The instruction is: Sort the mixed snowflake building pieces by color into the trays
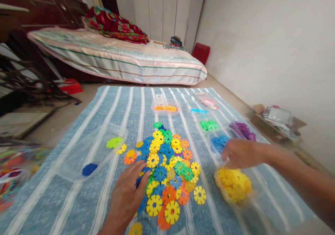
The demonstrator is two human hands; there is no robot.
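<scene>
A mixed pile of slotted plastic discs [160, 173] in yellow, blue, orange and green covers the middle of the cloth. My left hand [128, 189] rests at the pile's left edge, thumb and fingers apart, touching discs; a dark blue one shows beside the thumb. Over on the right, my right hand [239, 153] is above the rear edge of a clear box of yellow discs [234, 185]. Its fingers are curled downward and closed, and their tips are partly hidden. Just behind that hand stands a box of blue discs [220, 143].
Boxes of purple discs [244, 130], green discs [208, 125], light blue discs [199, 110] and orange discs [166, 108] stand farther back. At left, a larger clear box [75, 158] holds a few discs. A bed [125, 60] lies beyond the striped cloth [104, 105].
</scene>
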